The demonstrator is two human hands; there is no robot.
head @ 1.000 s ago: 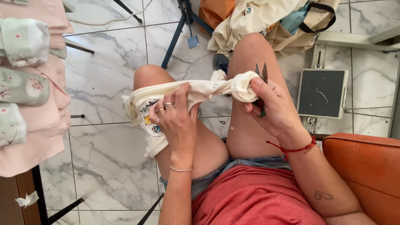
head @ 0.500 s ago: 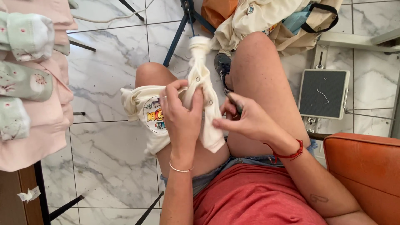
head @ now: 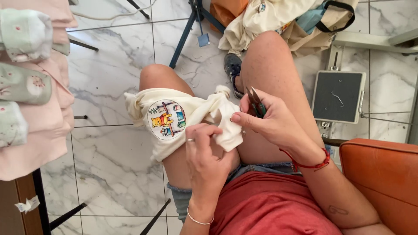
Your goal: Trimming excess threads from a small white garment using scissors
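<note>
From my remote seat, the cream garment (head: 183,119) has come back down from its raised, twisted hold and now lies across the left thigh, printed patch up. My left hand (head: 209,150) pinches its folded edge, grip closed on the cloth. Just beside it, my right hand (head: 270,119) grips small thread snips (head: 256,102), blades upward, ready for trimming.
</note>
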